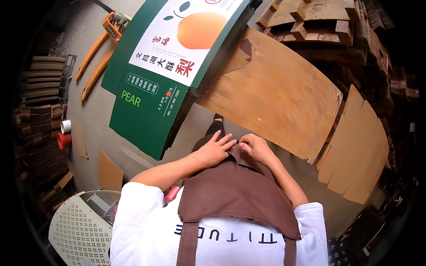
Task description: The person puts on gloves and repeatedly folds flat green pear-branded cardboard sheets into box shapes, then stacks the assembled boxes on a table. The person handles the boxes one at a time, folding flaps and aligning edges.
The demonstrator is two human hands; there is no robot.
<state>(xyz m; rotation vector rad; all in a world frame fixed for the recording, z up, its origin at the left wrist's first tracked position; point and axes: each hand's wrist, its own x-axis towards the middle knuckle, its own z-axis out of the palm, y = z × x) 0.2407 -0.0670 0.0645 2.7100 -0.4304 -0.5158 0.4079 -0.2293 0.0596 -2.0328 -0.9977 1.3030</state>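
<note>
Against the front of my brown apron [239, 190], at waist height, both hands are close together. My left hand [214, 151] lies on the cloth with its fingers spread, its fingertips by a fold near the other hand. With bent fingers, my right hand [257, 149] pinches the apron cloth at that fold; the fingertips are partly hidden. Beyond my hands lies a stack of green and white printed cardboard sheets [146, 97] with a pear picture. To its right is a brown wooden board [275, 95], its far-left surface torn.
A tan cardboard sheet [357, 146] lies at the right, with wooden pallets [306, 26] behind. An orange pallet jack [100, 55] is at the far left. Tape rolls [65, 140] and bundled cardboard [42, 115] are along the left side. A perforated cream chair [82, 230] stands lower left.
</note>
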